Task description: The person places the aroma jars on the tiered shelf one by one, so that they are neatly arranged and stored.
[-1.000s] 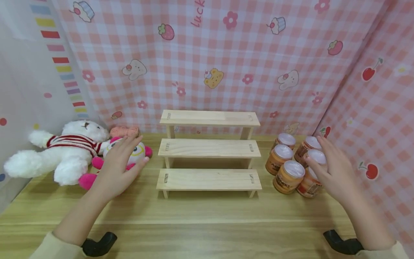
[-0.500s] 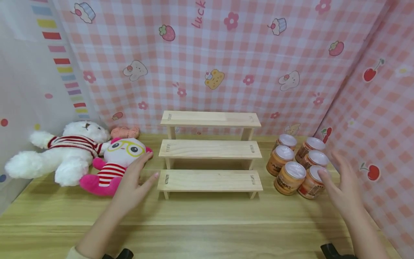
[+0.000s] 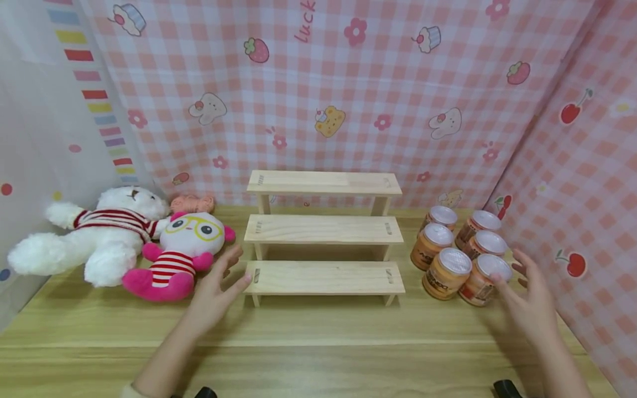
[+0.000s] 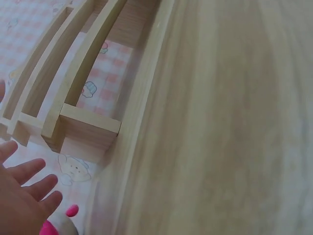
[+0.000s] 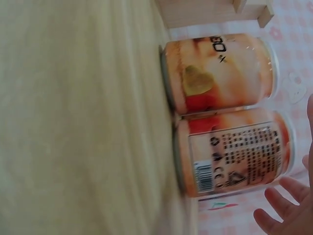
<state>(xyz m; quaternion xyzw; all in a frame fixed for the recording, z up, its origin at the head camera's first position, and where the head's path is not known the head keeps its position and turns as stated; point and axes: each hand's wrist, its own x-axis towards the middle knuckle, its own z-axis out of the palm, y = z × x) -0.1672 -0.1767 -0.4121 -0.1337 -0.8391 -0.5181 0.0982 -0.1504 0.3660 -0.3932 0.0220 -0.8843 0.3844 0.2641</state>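
My left hand (image 3: 216, 293) is held over the table, empty, between a pink-and-white plush toy (image 3: 174, 254) and the lowest step of a three-tier wooden stand (image 3: 323, 276). In the left wrist view its fingers (image 4: 39, 186) are spread beside the end of the stand (image 4: 88, 127). On the other side, my right hand (image 3: 530, 301) is beside a cluster of several orange-labelled jars with silvery lids. Its thumb overlaps the front right jar (image 3: 480, 287) in the head view. The right wrist view shows two jars (image 5: 234, 156) standing upright, with bent fingers (image 5: 281, 203) close to the nearer one.
A white teddy bear (image 3: 114, 232) in a striped sweater lies at the left, with a peach yarn bundle (image 3: 192, 204) behind the plush toy. Checked pink cloth (image 3: 298, 110) hangs at the back and right of the wooden table (image 3: 318, 342).
My left hand has drawn right and back from over the plush toy, uncovering it. My right hand has shifted right and nearer to me, off the jar lids. The stand and jars stay put.
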